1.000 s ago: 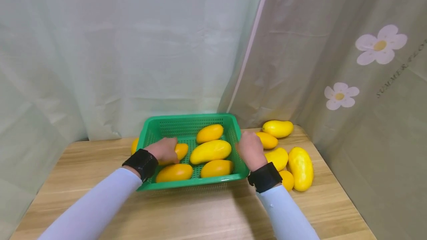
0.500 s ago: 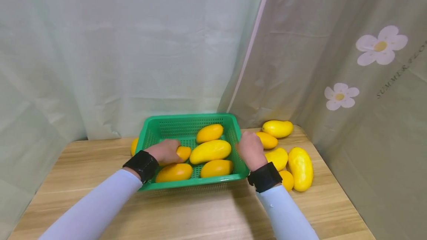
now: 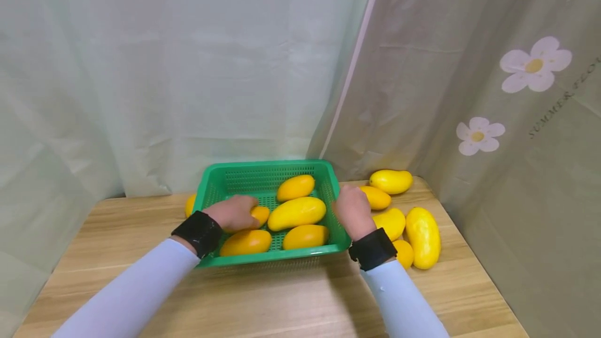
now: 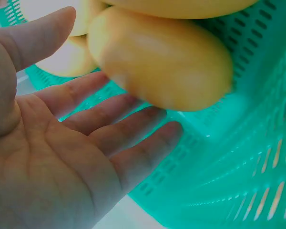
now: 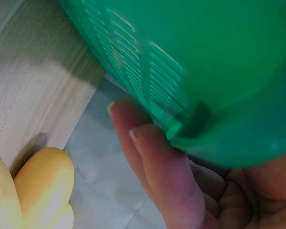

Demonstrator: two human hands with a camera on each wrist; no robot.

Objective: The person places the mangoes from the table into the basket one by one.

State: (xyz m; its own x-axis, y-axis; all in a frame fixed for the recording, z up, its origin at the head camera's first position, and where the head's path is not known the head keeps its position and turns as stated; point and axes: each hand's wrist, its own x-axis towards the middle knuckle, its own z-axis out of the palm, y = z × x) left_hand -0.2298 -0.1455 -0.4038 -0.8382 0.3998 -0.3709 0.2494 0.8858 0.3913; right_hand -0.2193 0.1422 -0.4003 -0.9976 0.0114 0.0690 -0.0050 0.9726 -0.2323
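A green plastic basket (image 3: 277, 257) stands on the wooden table with several yellow mangoes inside. My left hand (image 3: 235, 213) is in its left part, over a mango (image 3: 260, 216) that it partly hides. In the left wrist view the fingers of that left hand (image 4: 71, 143) are extended, fingertips by the lower edge of a mango (image 4: 162, 62), thumb held apart. My right hand (image 3: 353, 212) grips the basket's right rim. From the right wrist, the fingers of the right hand (image 5: 171, 176) lie outside the basket wall (image 5: 229, 62), under the rim; the thumb is mostly hidden.
Right of the basket lie several more mangoes, one of them (image 3: 423, 238) near the table's (image 3: 281, 301) right side. Another mango (image 3: 190, 205) shows past the basket's left end. A curtain (image 3: 211, 77) hangs close behind the basket.
My left hand and the mango under it have shifted slightly right inside the basket over the last second. The right hand and basket have stayed in place.
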